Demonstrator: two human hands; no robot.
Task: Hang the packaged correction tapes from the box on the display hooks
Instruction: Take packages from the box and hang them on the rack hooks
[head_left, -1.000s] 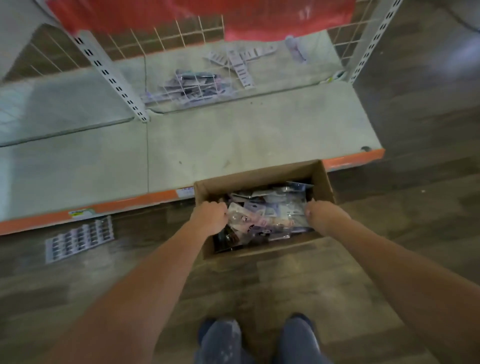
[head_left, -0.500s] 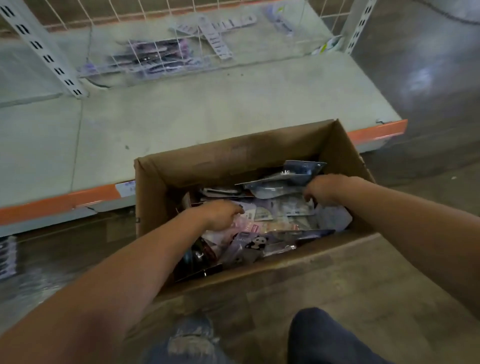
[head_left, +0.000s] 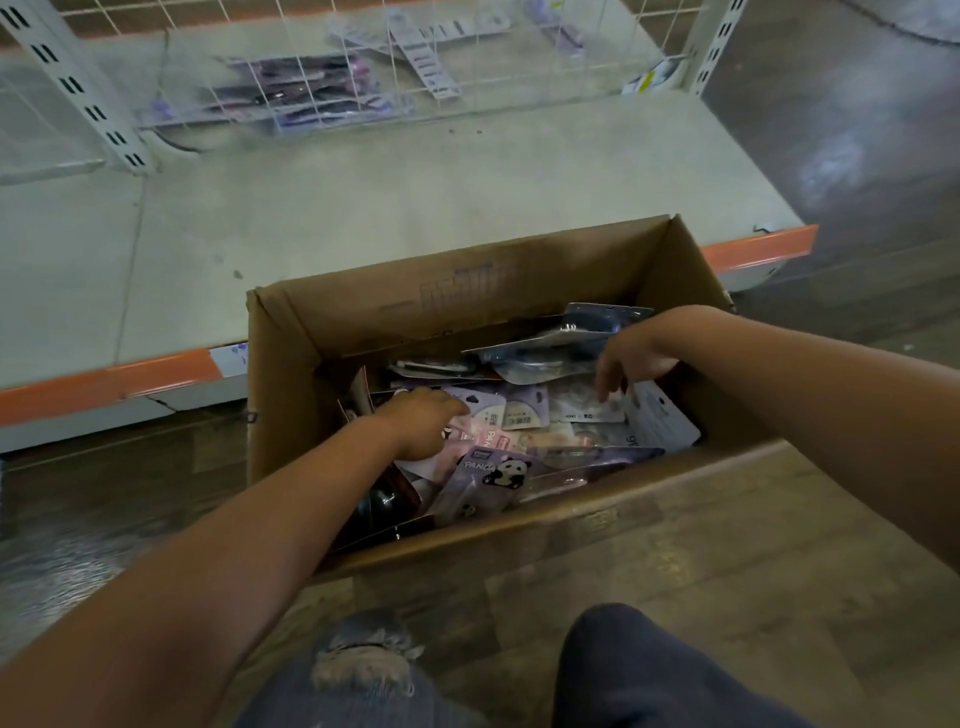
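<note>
A: Any writing you can read in there?

B: One word, "PANDA", on a lilac packet (head_left: 493, 475) with a panda drawing, at about six o'clock inside the cardboard box (head_left: 291, 364). The other labels, and the print on the box's far wall, are too blurred to read.

A: What does the box hold?

B: A loose heap of packaged correction tapes (head_left: 524, 410), lilac, pink and clear-grey, overlapping too much for a count. There is one box, open-topped, on the floor, its far wall against the orange-edged base shelf (head_left: 363, 208).

A: And the hands?

B: Two, both inside the box. The left hand (head_left: 418, 423) lies at nine o'clock on the pink and lilac packets with its fingers curled down into them; whether it actually grips one I cannot tell. The right hand (head_left: 631, 353) is at two o'clock with its fingers spread and slack, the tips just above or touching a pale packet, grasping nothing.

A: Anything beyond the box?

B: At twelve o'clock a white wire grid panel (head_left: 363, 67), with more purple packets (head_left: 306, 98) lying behind it. Two white slotted uprights, one at ten o'clock (head_left: 78, 88) and one at one o'clock.
</note>
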